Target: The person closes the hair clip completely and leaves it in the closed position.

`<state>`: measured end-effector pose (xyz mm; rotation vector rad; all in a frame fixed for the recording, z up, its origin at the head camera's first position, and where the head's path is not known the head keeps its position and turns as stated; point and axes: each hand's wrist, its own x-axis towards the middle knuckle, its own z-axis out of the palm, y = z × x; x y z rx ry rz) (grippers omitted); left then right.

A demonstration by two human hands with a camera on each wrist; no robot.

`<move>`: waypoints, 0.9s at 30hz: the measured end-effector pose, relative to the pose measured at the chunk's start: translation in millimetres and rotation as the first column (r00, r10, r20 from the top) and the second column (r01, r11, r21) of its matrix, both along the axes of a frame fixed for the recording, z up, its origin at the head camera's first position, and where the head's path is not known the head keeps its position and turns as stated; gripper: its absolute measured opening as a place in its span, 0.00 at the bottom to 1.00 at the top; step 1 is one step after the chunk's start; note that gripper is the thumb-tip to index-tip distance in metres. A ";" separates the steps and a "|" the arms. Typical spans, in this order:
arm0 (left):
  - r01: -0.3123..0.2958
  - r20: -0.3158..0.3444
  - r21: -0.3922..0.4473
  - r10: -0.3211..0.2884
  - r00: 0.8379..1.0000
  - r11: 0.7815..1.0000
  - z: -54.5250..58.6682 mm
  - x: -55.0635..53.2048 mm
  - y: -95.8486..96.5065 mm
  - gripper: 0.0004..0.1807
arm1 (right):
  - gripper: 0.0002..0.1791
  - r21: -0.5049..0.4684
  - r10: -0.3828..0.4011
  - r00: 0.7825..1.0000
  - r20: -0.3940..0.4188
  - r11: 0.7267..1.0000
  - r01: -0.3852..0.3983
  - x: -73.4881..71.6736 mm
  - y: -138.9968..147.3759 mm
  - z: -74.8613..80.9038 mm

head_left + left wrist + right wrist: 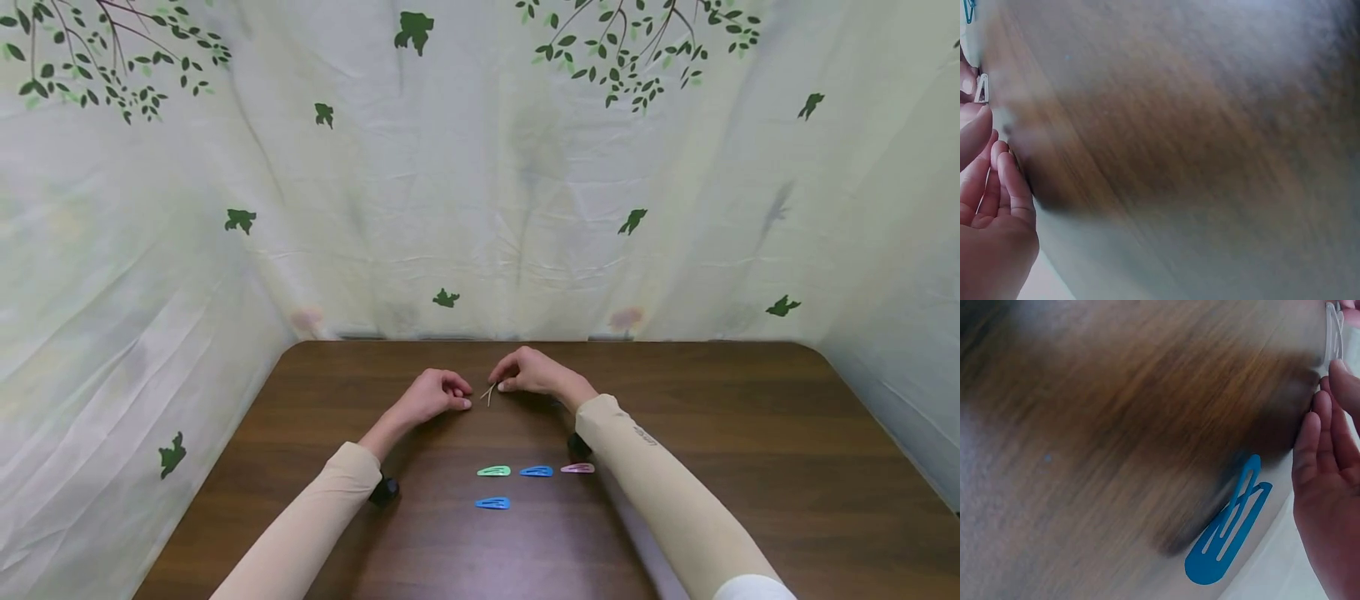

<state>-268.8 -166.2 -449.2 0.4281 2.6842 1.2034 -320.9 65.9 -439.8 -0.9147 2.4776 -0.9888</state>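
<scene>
My right hand [531,372] pinches a small pale snap hair clip [488,395] between thumb and fingertips, and its two arms stand spread apart. Just left of the clip is my left hand [435,395], its fingers loosely bent with nothing seen between them. In the left wrist view the pale clip [982,89] shows as a narrow V beyond the left thumb [975,137]. A blue snap hair clip [1227,528] with its arms sprung apart lies on the table beside my right hand [1329,494] in the right wrist view; the right forearm mostly hides it from the head camera.
Nearer on the brown wooden table [720,450], a green clip [493,472], a blue clip [536,472] and a pink clip [577,468] lie in a row. Another blue clip [492,503] lies below the green one. A leaf-patterned curtain [480,208] hangs behind the table.
</scene>
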 end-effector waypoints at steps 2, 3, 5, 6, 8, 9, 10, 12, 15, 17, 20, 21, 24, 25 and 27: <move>-0.009 0.004 0.005 0.009 1.000 1.000 0.5 0.7 0.2 0.08 | 0.07 -0.005 0.005 1.000 0.011 1.000 -0.005 -0.6 -0.7 -0.7; -0.010 0.003 0.004 0.010 1.000 1.000 0.3 1.0 0.0 0.08 | 0.07 -0.005 0.005 1.000 0.013 1.000 -0.005 -0.7 -1.3 -1.1; -0.011 0.003 0.000 0.011 1.000 1.000 0.5 1.6 -0.4 0.09 | 0.06 0.000 -0.001 1.000 0.011 1.000 0.001 -0.7 -2.2 -2.2; -0.007 0.002 -0.001 0.007 1.000 1.000 0.7 1.8 -0.6 0.09 | 0.05 0.003 -0.009 1.000 0.009 1.000 0.009 -0.5 -2.5 -2.7; 0.000 0.004 -0.006 0.000 1.000 1.000 0.6 2.0 -1.6 0.10 | 0.05 0.012 -0.027 1.000 -0.003 1.000 0.027 -0.1 -3.0 -3.9; 0.005 0.005 -0.006 -0.005 1.000 1.000 0.3 1.9 -2.0 0.10 | 0.04 0.015 -0.037 0.999 -0.011 0.999 0.037 0.3 -3.1 -4.3; 0.008 0.006 -0.005 -0.008 1.000 1.000 0.2 1.7 -2.5 0.10 | 0.04 0.016 -0.046 0.999 -0.021 0.999 0.046 0.6 -3.2 -4.6; 0.016 0.005 0.002 -0.016 1.000 1.000 -0.9 1.0 -3.8 0.11 | 0.03 0.017 -0.058 0.998 -0.041 0.998 0.058 1.8 -3.1 -4.9; 0.035 -0.010 0.013 -0.034 0.999 0.999 -3.1 0.1 -5.6 0.11 | 0.03 0.015 -0.073 0.996 -0.058 0.997 0.074 3.9 -2.8 -4.9; 0.044 -0.015 0.025 -0.044 0.999 0.999 -3.2 0.9 -6.2 0.12 | 0.02 0.017 -0.085 0.994 -0.064 0.996 0.086 5.4 -2.1 -5.6; 0.046 -0.011 0.038 -0.046 0.999 0.998 -4.0 1.8 -6.9 0.12 | 0.02 0.021 -0.104 0.992 -0.069 0.994 0.106 7.6 -1.5 -5.8; 0.044 -0.007 0.043 -0.044 0.999 0.998 -3.8 2.1 -6.9 0.12 | 0.02 0.022 -0.110 0.991 -0.073 0.993 0.112 8.2 -1.2 -6.2; 0.036 0.001 0.049 -0.036 0.999 0.998 -4.8 1.9 -7.0 0.12 | 0.03 0.018 -0.123 0.989 -0.086 0.992 0.125 9.6 -0.2 -7.0; 0.035 0.001 0.052 -0.035 0.999 0.998 -4.9 2.0 -7.2 0.12 | 0.03 0.017 -0.130 0.988 -0.088 0.991 0.132 9.7 0.3 -7.6; 0.029 0.004 0.055 -0.030 1.000 0.998 -5.5 2.1 -7.2 0.12 | 0.03 0.009 -0.146 0.985 -0.087 0.989 0.148 10.5 1.8 -9.0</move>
